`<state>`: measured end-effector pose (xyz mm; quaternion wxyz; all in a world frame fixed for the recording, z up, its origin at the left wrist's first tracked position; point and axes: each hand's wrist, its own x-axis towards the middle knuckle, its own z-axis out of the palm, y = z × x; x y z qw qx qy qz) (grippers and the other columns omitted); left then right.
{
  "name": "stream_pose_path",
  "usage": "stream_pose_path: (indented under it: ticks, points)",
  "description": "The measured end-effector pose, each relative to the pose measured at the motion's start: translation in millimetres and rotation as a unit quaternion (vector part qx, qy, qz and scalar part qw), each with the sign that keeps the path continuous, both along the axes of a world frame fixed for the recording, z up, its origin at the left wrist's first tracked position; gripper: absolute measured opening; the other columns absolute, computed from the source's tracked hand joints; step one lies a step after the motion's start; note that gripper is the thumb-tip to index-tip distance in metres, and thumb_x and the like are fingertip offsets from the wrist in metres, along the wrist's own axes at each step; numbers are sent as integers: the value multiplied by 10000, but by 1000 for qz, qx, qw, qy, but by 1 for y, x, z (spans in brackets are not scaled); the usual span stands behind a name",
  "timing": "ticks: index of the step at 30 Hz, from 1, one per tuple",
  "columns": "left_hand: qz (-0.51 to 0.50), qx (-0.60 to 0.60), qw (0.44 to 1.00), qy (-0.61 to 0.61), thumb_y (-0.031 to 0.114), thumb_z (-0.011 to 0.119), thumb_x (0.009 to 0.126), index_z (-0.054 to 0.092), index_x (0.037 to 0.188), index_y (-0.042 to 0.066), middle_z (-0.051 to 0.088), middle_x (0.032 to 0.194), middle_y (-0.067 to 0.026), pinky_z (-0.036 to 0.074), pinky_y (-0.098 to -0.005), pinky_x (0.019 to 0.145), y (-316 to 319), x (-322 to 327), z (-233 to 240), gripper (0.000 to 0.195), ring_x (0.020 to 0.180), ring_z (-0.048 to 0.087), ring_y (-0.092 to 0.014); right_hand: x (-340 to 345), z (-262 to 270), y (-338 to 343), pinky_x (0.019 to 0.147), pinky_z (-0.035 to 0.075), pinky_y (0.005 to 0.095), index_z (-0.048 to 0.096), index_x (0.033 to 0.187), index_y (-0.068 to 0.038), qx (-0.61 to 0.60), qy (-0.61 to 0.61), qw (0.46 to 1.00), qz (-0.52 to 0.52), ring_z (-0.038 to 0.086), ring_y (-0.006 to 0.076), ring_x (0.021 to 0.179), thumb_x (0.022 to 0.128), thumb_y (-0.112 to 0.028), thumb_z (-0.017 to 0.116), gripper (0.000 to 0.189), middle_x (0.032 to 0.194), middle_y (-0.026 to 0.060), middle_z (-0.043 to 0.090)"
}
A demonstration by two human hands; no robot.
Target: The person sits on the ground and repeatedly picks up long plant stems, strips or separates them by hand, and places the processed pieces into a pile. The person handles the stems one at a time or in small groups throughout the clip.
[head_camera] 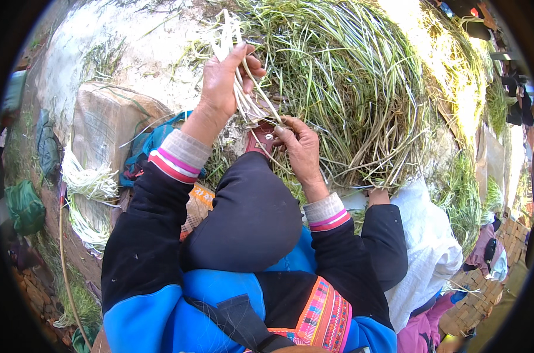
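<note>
My left hand (227, 84) is raised in front of me, shut on a small bunch of pale, stripped plant stems (226, 39). The stems' upper ends fold over above the fingers, and their lower ends hang towards my right hand (300, 148). Thumb and fingers of that hand pinch the lower end of one stem, just above my shoe (259, 139). Close by on the right spreads a big heap of long, grass-like green plants (337, 79), with brownish lower ends towards me. My bent knee (253, 212) in dark trousers rises between my forearms.
Bundles of pale stems (90, 178) lie on a boxy, brownish block (103, 123) at left, beside a blue cloth or bag (154, 141). A thin stick (66, 264) leans there. At right are a white sack (421, 247) and a person in pink (425, 324).
</note>
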<state>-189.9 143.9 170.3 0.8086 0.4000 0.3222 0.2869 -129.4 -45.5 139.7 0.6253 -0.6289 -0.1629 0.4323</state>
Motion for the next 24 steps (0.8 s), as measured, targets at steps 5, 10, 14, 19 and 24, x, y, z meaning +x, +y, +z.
stream_pose_path:
  ticks: [5,10,14,19,24]
  points:
    - [-13,-101,994,-50,249,528,922,541,1015,-25,633,788,-116,477,-220,409,-37,-6,-8,290,676,658,-203,-3,2,1,569,454,215,631,949,26,-11,-38,999,1,563,73,652,858,-83,582,151,750,26,622]
    - [-60,-140,987,-46,167,541,910,559,1011,-23,638,785,-102,474,-219,430,-55,-15,-11,216,678,649,-175,-10,9,-3,574,427,228,624,855,27,1,-131,991,12,526,71,647,857,-76,581,112,676,9,579]
    - [-80,-130,986,-63,137,549,901,562,1018,-29,629,757,-82,462,-212,422,-59,-17,-11,203,640,630,-148,-8,6,-10,532,375,200,579,792,-7,-26,-17,999,-40,462,36,593,895,-127,550,161,658,-22,537]
    - [-29,-121,989,-84,104,546,893,572,949,-22,624,719,-93,440,-209,375,-50,-17,-13,140,591,624,-158,1,-24,-22,474,366,194,551,763,-20,-65,-155,985,-42,446,39,523,896,-139,547,178,606,-33,496]
    - [-2,-124,987,-98,89,530,899,561,971,-15,618,744,-101,443,-220,382,-35,-22,-19,130,630,629,-177,15,-42,-33,465,388,181,588,803,-32,-200,-169,965,-20,480,38,532,869,-120,574,110,630,-27,534]
